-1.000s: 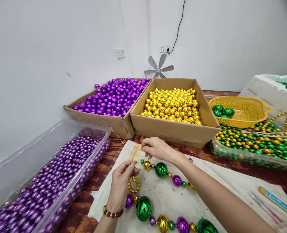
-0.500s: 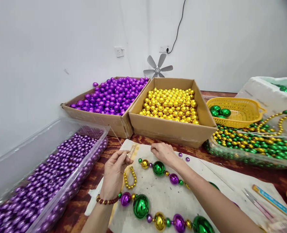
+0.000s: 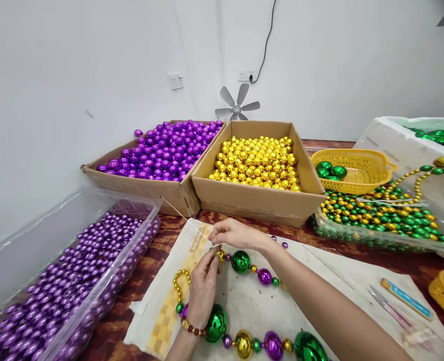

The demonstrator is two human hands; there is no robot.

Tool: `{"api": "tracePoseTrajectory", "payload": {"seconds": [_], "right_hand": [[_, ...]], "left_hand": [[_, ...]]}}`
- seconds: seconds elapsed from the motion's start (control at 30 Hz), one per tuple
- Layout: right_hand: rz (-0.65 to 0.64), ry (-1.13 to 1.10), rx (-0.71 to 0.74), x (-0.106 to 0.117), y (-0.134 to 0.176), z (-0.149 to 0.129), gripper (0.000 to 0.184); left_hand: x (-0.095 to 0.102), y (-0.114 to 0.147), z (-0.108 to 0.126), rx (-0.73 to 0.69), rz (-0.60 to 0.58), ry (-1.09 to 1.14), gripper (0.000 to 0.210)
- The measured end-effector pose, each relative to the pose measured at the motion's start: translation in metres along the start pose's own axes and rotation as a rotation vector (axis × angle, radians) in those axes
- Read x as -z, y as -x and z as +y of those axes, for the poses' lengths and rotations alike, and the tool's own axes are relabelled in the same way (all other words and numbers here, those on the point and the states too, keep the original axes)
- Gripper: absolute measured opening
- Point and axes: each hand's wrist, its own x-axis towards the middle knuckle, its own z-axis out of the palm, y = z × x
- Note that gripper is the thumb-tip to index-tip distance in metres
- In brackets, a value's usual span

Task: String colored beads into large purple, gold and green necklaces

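Note:
A strand of shiny green, gold and purple beads (image 3: 264,276) lies in a curve on a white cloth (image 3: 244,306). My left hand (image 3: 202,286), wearing a bead bracelet (image 3: 192,328), is closed in a pinch at the strand's upper end, beside a gold bead (image 3: 221,255). Just above it my right hand (image 3: 237,234) pinches a thin white string (image 3: 177,209), which runs up left toward the cardboard box. A loop of small gold beads (image 3: 176,287) rests left of my left hand. The left fingertips partly cover the strand's end.
Boxes of purple beads (image 3: 141,188) and gold beads (image 3: 252,204) stand behind the cloth. A clear bin (image 3: 56,213) of purple beads is at left. At right are a yellow basket (image 3: 368,170), a bin of green and gold beads (image 3: 395,215), scissors (image 3: 389,307) and a blue-and-yellow cutter (image 3: 406,299).
My left hand has moved right from beside the gold loop to the strand's end. My right hand has shifted left, close above it. The gold loop has moved left.

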Motion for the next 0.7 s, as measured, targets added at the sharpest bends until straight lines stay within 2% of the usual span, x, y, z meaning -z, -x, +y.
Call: {"api": "tracePoseTrajectory", "payload": {"seconds": [0.17, 0.27, 0.37, 0.43, 0.6, 0.7], "right_hand": [[0.002, -0.430, 0.039, -0.004, -0.007, -0.004, 0.010], [0.075, -0.654, 0.064, 0.001, -0.002, -0.011, 0.019], [0.164, -0.762, 0.072, 0.007, 0.002, -0.010, 0.024], [0.243, -0.726, 0.044, 0.010, 0.003, -0.002, 0.023], [0.417, -0.290, -0.276, 0.011, -0.004, 0.037, 0.013], [0.475, -0.143, -0.392, 0.009, -0.009, 0.056, 0.005]], "left_hand": [[0.005, -0.008, 0.002, -0.012, -0.041, 0.054, 0.034], [0.010, -0.009, -0.001, 0.004, -0.080, 0.144, 0.030], [0.014, -0.007, -0.004, 0.023, -0.133, 0.239, 0.023], [0.016, -0.006, -0.004, 0.051, -0.150, 0.301, 0.022], [0.014, -0.016, -0.004, 0.253, -0.134, 0.411, 0.025], [0.011, -0.029, -0.011, 0.354, -0.126, 0.414, 0.028]]}}
